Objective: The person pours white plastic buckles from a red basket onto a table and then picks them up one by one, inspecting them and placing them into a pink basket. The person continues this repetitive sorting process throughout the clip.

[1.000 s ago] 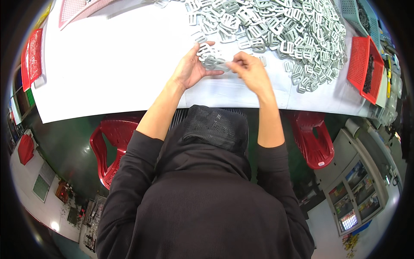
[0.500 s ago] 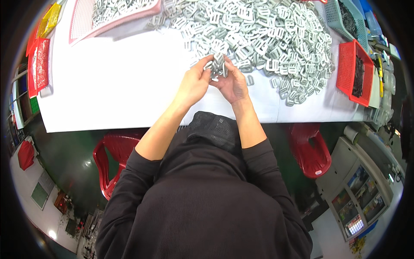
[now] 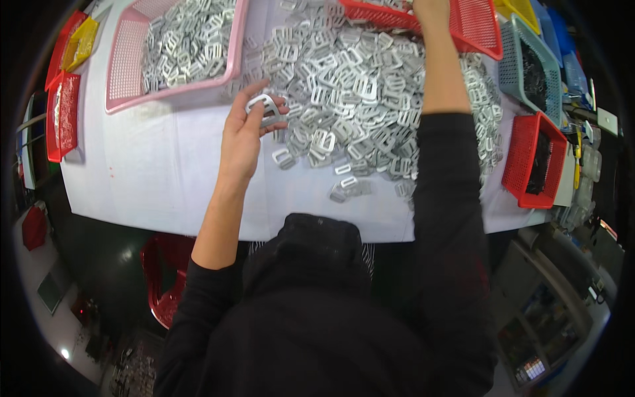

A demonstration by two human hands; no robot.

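Grey buckles (image 3: 360, 92) spread in a broad heap across the middle of the bench (image 3: 145, 172), from beside the pink basket (image 3: 122, 69) toward the smaller red basket (image 3: 519, 159) on your right. Your left hand (image 3: 242, 132) is just off the heap's left side, its fingers pinching a single buckle (image 3: 268, 104) against the thumb. Your right hand (image 3: 432, 14) reaches over the heap to the far red basket (image 3: 475, 25); the upper border cuts off its fingers, so you cannot tell their state. White surface runs wide from your left forearm to the narrow red basket (image 3: 70, 132), and between the loose buckles (image 3: 352, 187) and the near edge.
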